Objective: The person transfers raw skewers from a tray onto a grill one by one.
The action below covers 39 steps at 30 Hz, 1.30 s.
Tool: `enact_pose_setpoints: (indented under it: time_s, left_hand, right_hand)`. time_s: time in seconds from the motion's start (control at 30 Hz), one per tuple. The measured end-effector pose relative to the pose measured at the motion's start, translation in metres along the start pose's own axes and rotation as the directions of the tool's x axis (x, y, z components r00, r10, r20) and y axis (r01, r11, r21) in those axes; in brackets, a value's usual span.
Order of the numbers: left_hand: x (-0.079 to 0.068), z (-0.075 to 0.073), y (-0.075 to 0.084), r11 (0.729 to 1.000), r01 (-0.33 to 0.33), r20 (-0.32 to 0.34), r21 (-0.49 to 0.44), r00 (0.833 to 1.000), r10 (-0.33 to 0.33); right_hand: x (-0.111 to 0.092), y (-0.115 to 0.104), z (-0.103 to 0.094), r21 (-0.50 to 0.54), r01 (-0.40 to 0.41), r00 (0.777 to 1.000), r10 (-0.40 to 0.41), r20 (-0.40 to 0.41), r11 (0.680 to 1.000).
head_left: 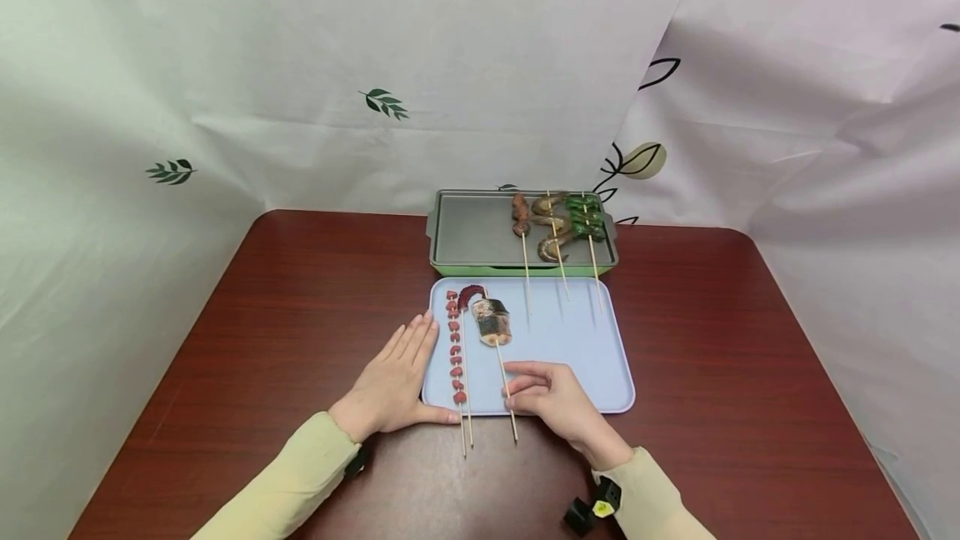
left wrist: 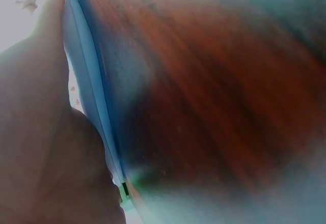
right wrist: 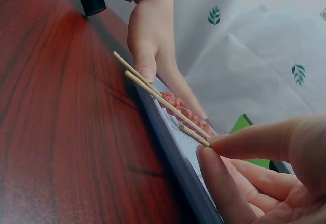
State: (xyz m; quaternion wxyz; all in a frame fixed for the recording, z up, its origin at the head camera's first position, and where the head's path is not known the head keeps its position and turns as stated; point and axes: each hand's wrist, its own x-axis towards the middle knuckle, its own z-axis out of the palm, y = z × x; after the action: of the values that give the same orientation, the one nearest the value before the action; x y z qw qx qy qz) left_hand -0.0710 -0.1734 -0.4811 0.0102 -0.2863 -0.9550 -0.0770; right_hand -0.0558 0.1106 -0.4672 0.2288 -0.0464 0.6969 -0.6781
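- Two hands, both mine, reach in at the near side of one pale blue tray (head_left: 570, 357).
- My right hand (head_left: 551, 398) pinches one stick between thumb and fingertips, low down: the stick of the fish skewer (head_left: 492, 323), whose silvery-dark chunk lies over the left half of the tray and whose bare end juts past the near rim.
- My left hand (head_left: 393, 377) lies flattened at the tray's left edge, fingers straight, thumb spread along the near rim; it has hold of nothing.
- Three skewers are over the tray's left half: the fish one, one red-piece skewer (head_left: 455, 350) furthest left with roughly ten small pieces, and one tentacle skewer (head_left: 469, 295) between them, with a single dark red curl at its top.
- One grey pan (head_left: 474, 232) with a green base stands just beyond the tray, bearing three more: one brown meat skewer (head_left: 521, 215), one shrimp skewer (head_left: 553, 227) with three shrimp, and one green pepper skewer (head_left: 586, 219), its pieces too crowded to count.
- That makes six skewers, all above one reddish-brown table (head_left: 712, 357).
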Motion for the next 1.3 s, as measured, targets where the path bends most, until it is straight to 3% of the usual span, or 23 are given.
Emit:
enact_pose_setpoints:
  time_s: [0.23,0.57,0.73,1.03,1.3]
  left_hand:
    - [-0.001,-0.002,0.001,1.000,-0.028,-0.049,-0.009,0.998,0.027]
    - [0.000,-0.008,0.004,0.999,0.001,0.027,0.033,1.000,-0.002]
    - [0.001,-0.007,0.003,1.000,0.007,0.032,0.027,0.999,-0.008]
    - [0.000,-0.007,0.003,1.000,0.010,0.035,0.021,0.999,-0.011]
    - [0.000,-0.008,0.004,1.000,0.003,0.022,0.018,1.000,-0.003]
  right_hand:
    - [-0.004,-0.001,-0.004,0.040,-0.012,1.000,0.011,0.027,0.999]
    - [-0.007,-0.006,-0.004,0.025,0.018,0.999,-0.019,0.040,1.000]
    - [-0.009,-0.012,-0.004,0.020,0.060,0.997,-0.061,0.054,0.998]
    - [-0.008,-0.037,-0.005,-0.048,0.165,0.986,-0.163,0.041,0.985]
    - [0.004,-0.067,-0.011,-0.122,0.198,0.980,-0.201,-0.011,0.973]
